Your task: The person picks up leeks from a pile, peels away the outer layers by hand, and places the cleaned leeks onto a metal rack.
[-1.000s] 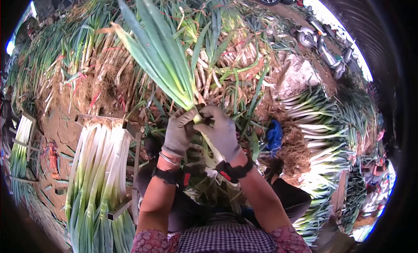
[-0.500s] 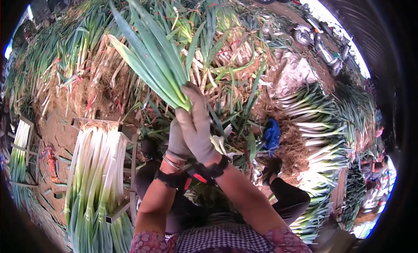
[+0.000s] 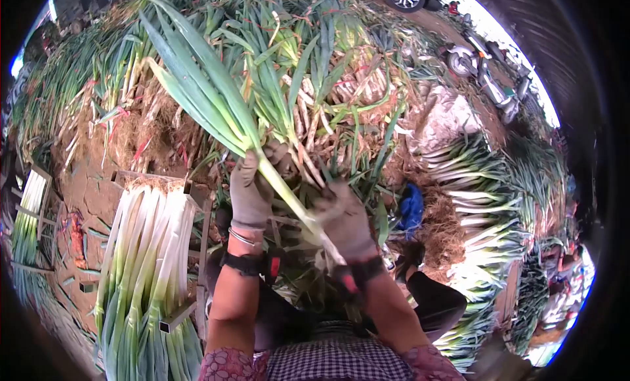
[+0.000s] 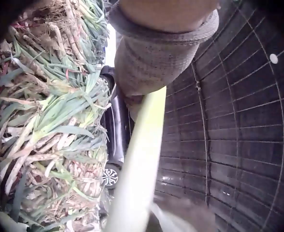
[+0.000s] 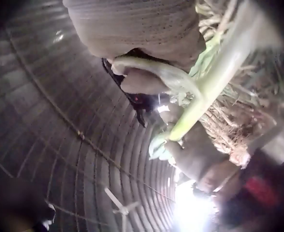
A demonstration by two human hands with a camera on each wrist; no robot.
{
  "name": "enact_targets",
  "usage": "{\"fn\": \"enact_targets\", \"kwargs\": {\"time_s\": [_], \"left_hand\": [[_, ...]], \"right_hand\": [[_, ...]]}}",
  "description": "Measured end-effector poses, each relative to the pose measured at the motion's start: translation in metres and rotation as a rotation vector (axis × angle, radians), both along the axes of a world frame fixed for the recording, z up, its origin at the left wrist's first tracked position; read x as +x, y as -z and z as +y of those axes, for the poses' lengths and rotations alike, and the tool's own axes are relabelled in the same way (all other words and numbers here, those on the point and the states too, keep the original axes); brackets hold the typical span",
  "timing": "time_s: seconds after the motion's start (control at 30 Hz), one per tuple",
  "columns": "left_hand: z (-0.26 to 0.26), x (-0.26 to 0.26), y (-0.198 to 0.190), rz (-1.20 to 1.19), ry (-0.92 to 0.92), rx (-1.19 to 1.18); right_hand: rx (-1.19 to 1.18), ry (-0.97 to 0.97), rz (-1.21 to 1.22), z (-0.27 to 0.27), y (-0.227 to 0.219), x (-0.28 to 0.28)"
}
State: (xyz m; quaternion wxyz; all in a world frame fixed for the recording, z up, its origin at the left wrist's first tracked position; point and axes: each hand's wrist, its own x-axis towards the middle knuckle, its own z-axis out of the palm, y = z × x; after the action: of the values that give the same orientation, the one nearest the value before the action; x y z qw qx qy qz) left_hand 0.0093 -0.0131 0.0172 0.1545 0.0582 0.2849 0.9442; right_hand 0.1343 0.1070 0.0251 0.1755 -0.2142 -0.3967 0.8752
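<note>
Single leek held slantwise between both gloved hands, green leaves fanned toward the far left. Upper stalk gripped by the left hand, fingers curled round it; a loose pale sheath strip, joined to the stalk, pinched by the right hand. Left of the leek: pale-stemmed leeks laid in a metal frame. Beyond it: heaped leeks with brown roots. Right of it: blue bundle, then a long leek row.
</note>
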Motion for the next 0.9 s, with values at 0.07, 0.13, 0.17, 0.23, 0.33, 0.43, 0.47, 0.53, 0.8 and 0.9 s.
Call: {"fn": "enact_targets", "kwargs": {"time_s": [0.07, 0.13, 0.17, 0.23, 0.33, 0.43, 0.47, 0.53, 0.8, 0.9], "left_hand": [[-0.011, -0.004, 0.001, -0.003, 0.016, 0.022], [-0.010, -0.007, 0.014, -0.060, 0.020, 0.030], [-0.009, -0.005, 0.007, -0.079, 0.029, 0.039], [-0.005, -0.003, 0.001, -0.044, 0.017, -0.012], [0.003, 0.004, 0.003, 0.007, -0.051, -0.041], [0.022, 0.022, 0.011, -0.022, 0.044, -0.157], [0.026, 0.031, 0.011, -0.137, 0.073, -0.171], [0.019, 0.018, 0.013, -0.187, 0.067, -0.154], [0.005, -0.007, -0.003, 0.069, 0.272, 0.184], [0.020, 0.002, 0.005, 0.072, 0.439, 0.377]], "right_hand": [[0.161, -0.286, 0.051, 0.052, 0.016, 0.059], [0.856, -0.149, -0.336, 0.070, 0.034, 0.083], [1.088, -0.210, -0.242, 0.068, 0.034, 0.088], [1.405, -0.300, -0.169, 0.043, 0.021, 0.090], [1.460, -0.349, -0.217, 0.022, 0.033, 0.081], [1.459, -0.303, -0.200, 0.012, 0.023, 0.056], [1.453, -0.295, -0.206, 0.014, 0.027, 0.064], [1.235, -0.395, -0.194, 0.034, 0.050, 0.083], [0.801, -0.685, -0.146, 0.078, 0.077, 0.119], [0.612, -0.658, -0.061, 0.032, 0.005, 0.042]]}}
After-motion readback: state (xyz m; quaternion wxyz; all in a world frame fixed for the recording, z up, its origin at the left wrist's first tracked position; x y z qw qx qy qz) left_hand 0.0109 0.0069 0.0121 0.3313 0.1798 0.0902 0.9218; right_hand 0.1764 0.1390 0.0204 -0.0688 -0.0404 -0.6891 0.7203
